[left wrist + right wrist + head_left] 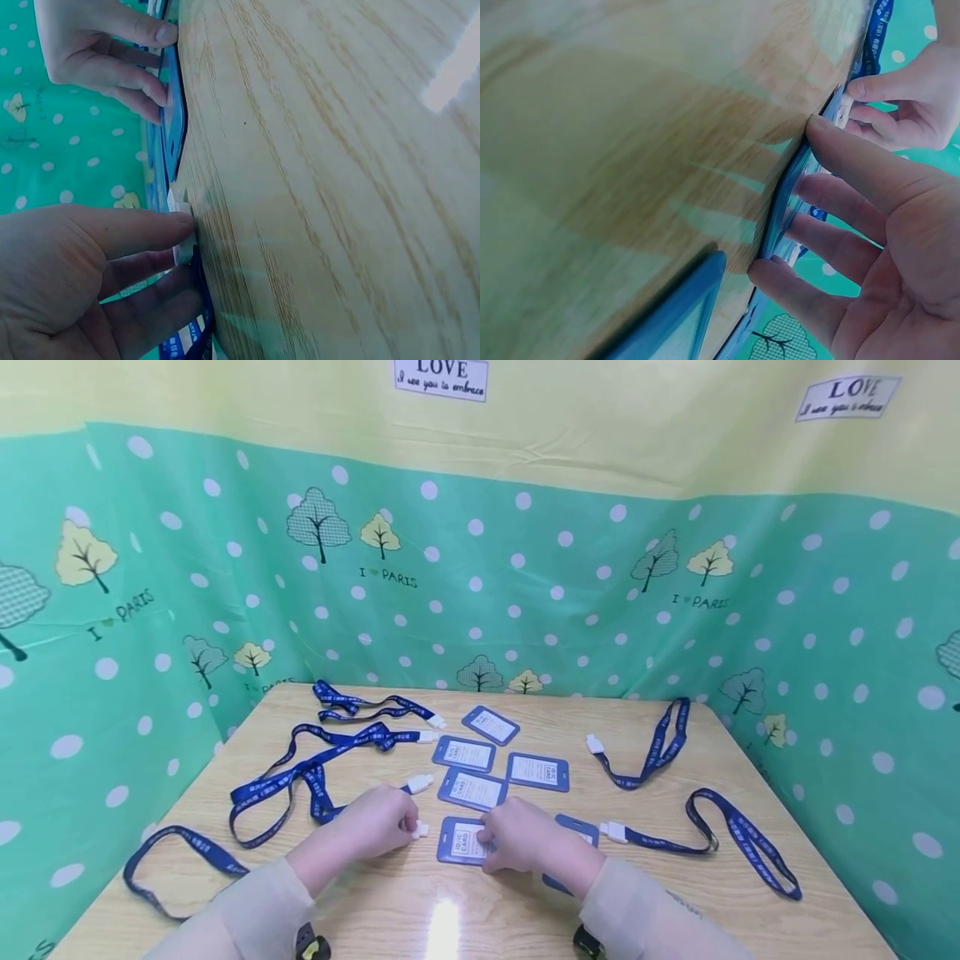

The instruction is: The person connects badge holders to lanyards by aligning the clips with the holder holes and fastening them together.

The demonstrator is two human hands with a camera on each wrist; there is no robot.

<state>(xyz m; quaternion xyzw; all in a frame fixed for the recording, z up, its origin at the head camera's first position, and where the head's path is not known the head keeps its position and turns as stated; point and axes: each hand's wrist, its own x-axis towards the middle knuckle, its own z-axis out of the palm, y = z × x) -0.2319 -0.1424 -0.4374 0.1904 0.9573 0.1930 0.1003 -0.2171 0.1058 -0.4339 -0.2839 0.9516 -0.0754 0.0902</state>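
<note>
My left hand (375, 822) pinches the white plastic clip (422, 831) of a dark blue lanyard between thumb and fingers, low over the table. In the left wrist view, the blue strap (201, 300) runs from this clip beneath the fingers. My right hand (528, 837) grips a blue ID card holder (457, 847) by its right part, thumb at the near edge. That holder lies flat, its slotted end pointing at the white clip with a small gap between them. Partly under my right forearm lies another blue card holder (576, 827).
Beyond my hands lie several more card holders (472, 787) on the wooden table (390, 902). Lanyards with white clips spread at left (300, 768) and two at right (660, 752). Behind hangs a green dotted curtain (450, 610).
</note>
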